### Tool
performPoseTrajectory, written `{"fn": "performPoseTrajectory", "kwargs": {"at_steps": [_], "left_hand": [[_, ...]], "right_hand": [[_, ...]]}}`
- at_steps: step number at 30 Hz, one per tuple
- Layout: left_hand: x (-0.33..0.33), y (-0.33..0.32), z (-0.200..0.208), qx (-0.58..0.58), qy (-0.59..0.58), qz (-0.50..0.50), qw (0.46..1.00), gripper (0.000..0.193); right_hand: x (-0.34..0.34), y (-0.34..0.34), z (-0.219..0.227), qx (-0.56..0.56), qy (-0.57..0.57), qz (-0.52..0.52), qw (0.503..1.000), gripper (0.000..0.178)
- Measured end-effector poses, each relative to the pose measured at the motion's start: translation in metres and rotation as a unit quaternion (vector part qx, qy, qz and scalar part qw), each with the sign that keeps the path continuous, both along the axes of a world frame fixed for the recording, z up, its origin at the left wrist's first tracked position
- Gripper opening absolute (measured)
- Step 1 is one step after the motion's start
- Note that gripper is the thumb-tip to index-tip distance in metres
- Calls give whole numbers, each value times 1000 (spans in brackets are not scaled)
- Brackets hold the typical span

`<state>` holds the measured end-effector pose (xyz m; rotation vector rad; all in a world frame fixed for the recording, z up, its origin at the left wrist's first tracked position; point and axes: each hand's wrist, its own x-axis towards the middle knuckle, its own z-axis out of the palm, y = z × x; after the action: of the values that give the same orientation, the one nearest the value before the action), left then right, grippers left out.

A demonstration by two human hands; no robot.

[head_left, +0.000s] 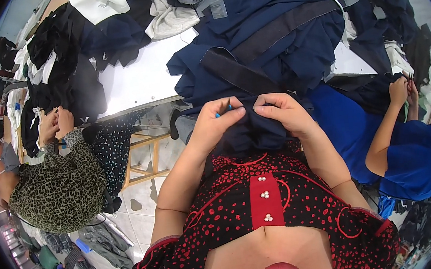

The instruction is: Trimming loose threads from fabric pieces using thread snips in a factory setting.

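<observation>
Both my hands are in front of my body at the table's near edge, pinching a navy cloth (249, 131) between thumbs and fingertips. My left hand (218, 122) is closed on the cloth at its left side. Tucked in that same hand is a small tool (230, 106) with blue parts and a dark tip, mostly hidden by the fingers. My right hand (285, 112) grips the cloth a short way to the right. The held part hangs down over my lap, and a long dark strip (235, 72) lies on the fabric just beyond my hands.
A large heap of navy fabric (276, 12) covers the white table (136, 82) ahead. Light grey cloth (172, 18) lies farther back. Co-workers sit close by, one in a leopard-print top (55, 188) at left, one in blue (415, 161) at right. A wooden stool (149, 154) stands at left.
</observation>
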<state>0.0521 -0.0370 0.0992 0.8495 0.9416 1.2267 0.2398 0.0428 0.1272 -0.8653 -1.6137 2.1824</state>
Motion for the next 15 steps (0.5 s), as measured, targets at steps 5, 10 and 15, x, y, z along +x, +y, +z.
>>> {"fn": "performPoseTrajectory", "kwargs": {"at_steps": [5,10,15], "left_hand": [[9,-4,-6,45,9,18,999,10],[3,14,-7,27,-16,57,998,13],[0,20,-10,-19,-84,71,994,7]], "right_hand": [[-2,-2,-5,115,30,-67,991,17],[0,-6,-5,182,22,-65,981,14],[4,-4,7,360,20,78,930,20]]}}
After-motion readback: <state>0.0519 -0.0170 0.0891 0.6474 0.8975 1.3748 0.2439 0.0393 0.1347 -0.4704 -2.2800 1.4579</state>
